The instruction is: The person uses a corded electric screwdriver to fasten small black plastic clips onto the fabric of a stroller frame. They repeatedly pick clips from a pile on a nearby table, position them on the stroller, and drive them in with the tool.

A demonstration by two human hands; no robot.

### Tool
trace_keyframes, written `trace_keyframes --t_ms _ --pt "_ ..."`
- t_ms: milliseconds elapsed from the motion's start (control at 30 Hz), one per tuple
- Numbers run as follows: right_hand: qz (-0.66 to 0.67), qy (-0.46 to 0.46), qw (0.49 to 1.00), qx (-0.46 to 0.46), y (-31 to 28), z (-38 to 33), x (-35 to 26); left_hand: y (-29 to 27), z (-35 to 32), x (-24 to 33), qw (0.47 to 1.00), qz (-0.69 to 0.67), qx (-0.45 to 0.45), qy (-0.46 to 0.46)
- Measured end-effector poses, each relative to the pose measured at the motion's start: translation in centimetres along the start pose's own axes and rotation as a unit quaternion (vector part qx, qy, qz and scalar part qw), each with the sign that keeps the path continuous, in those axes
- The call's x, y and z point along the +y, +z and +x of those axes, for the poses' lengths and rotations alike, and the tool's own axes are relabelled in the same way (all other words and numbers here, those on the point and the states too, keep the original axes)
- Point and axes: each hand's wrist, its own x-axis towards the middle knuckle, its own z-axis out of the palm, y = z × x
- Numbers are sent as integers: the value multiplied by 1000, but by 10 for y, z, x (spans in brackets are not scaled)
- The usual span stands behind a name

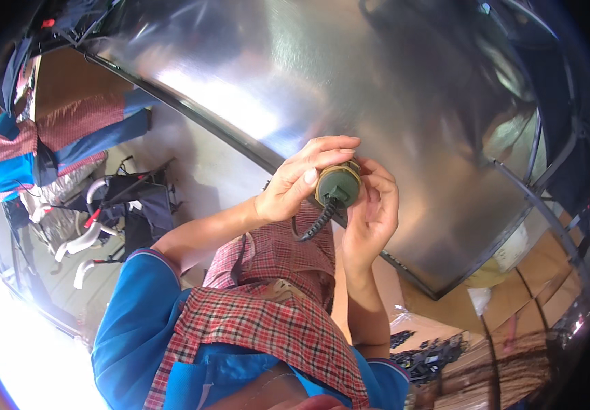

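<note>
A corded power tool [340, 188] is held between my hands above the near edge of a shiny metal tabletop [240, 75]. Its round dark green end cap faces me, with a yellowish body behind it. From the cap a black ribbed cable [320, 222] curls down and to the left. My left hand [303, 174] lies against the tool's left and upper side, thumb near the cap's rim and fingers reaching over it. On the other side my right hand [374, 208] has its fingers curled round the body. The tool's far end is hidden.
At left are black folding frames with pale curved handles [83, 232], below red-checked and blue fabric [79, 130] of another person's clothing. Cardboard boxes [445, 307] and dark small parts [431, 359] sit at lower right. Dark metal tubes [547, 205] rise beside the table's right end.
</note>
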Motion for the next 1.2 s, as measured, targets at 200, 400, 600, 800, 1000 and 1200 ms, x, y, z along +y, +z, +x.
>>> trace_keyframes --t_ms 200,400,600,800,1000,1200 --pt "-159 -168 967 -106 1 1 -7 9 7 21 995 -73 60 41" --pt "-183 -164 968 -57 0 -5 11 12 7 -5 992 -15 65 107" --pt "-131 -183 972 -63 -4 -2 22 19 9 -20 980 -13 106 167" --pt "-122 -77 987 -67 -6 -3 29 22 26 15 979 -59 185 65" --pt "-73 -6 997 -39 -11 9 28 31 22 -9 979 -23 156 130" --pt "101 81 988 80 -9 16 46 36 27 -21 979 26 140 148"
